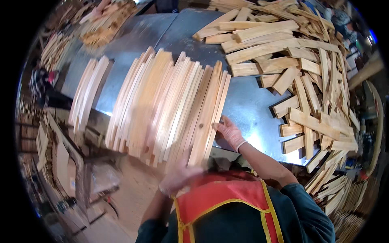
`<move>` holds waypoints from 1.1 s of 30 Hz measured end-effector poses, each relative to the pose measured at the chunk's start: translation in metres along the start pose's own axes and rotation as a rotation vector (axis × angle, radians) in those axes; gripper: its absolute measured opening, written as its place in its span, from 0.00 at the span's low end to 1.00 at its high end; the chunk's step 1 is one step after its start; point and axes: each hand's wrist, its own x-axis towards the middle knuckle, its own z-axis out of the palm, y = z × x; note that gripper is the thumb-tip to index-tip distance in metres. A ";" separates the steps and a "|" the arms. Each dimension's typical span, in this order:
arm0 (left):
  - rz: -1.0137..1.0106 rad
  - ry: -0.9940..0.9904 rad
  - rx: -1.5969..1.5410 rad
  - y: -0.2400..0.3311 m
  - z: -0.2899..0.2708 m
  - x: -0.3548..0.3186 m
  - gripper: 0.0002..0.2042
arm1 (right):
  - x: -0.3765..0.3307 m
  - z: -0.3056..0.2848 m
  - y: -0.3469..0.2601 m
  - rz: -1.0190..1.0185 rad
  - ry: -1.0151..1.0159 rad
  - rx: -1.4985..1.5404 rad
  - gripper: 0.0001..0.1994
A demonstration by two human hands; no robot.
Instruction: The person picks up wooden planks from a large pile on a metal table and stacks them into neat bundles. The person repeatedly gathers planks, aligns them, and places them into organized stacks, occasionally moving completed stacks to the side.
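A row of long, narrow wooden slats (pixel 162 105) stands side by side on the metal table (pixel 251 107), their near ends reaching past its front edge. At the right end of the row, my right hand (pixel 230 133), in a thin pale glove, has its thumb and fingers closed on the outermost slat (pixel 217 115). My left hand (pixel 180 176) is at the near ends of the slats, in front of my red and yellow apron. Motion smears its fingers, so their grip cannot be made out. A smaller group of slats (pixel 88 93) lies apart to the left.
A jumbled heap of short boards (pixel 283 52) covers the table's right and far right. More stacked wood (pixel 101 32) lies at the far left, where another person's arm (pixel 95 14) reaches in. Another person (pixel 44 87) stands at the left. A wooden frame (pixel 79 162) stands below left.
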 end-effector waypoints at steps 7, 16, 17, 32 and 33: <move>0.027 -0.183 -0.134 0.029 0.037 0.045 0.41 | -0.021 -0.027 -0.017 0.069 -0.264 0.496 0.38; 0.001 -0.513 -0.018 0.009 0.177 0.138 0.37 | -0.190 -0.128 -0.034 -0.215 -0.102 0.855 0.45; -0.014 -0.508 0.061 0.001 0.190 0.151 0.34 | -0.207 -0.136 -0.032 -0.245 -0.073 0.830 0.45; -0.170 -0.770 0.689 -0.138 0.440 0.206 0.29 | -0.362 -0.329 0.098 -0.197 0.335 0.833 0.27; -0.172 -0.776 0.691 -0.146 0.445 0.211 0.28 | -0.368 -0.336 0.097 -0.169 0.351 0.802 0.27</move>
